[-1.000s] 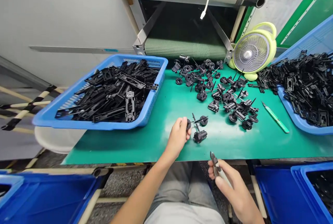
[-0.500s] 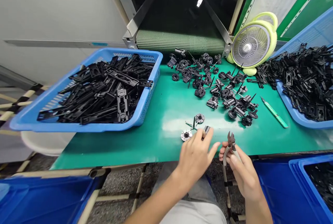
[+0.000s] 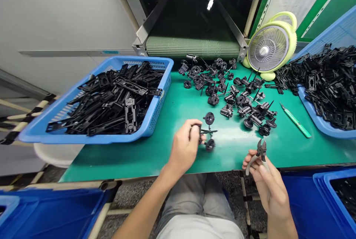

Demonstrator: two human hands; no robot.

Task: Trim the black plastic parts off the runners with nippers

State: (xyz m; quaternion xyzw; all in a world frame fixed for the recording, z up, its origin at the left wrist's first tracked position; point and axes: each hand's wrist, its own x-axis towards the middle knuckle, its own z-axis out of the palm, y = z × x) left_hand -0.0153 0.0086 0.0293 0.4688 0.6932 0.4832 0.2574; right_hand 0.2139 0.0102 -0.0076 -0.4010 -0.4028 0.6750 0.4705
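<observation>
My left hand (image 3: 185,143) is closed on a black plastic moulded part (image 3: 209,131), held just above the front of the green table. Two round discs and a thin spike stick out of the fingers to the right; the part's other end is hidden in the hand. In my right hand (image 3: 268,179) are side cutters (image 3: 260,150) with pale grips, jaws pointing up and slightly apart. A heap of similar black parts (image 3: 241,100) lies beyond both hands.
A blue basket (image 3: 164,98) of long black pieces stands on the left, another blue basket (image 3: 311,118) on the right. A green craft knife (image 3: 296,121) lies near the right one. A yellow-green fan (image 3: 268,48) stands at the back beside a conveyor belt (image 3: 191,46).
My left hand has closed on the black part and moved left with it, turning it over. My right hand has shifted slightly right with the side cutters.
</observation>
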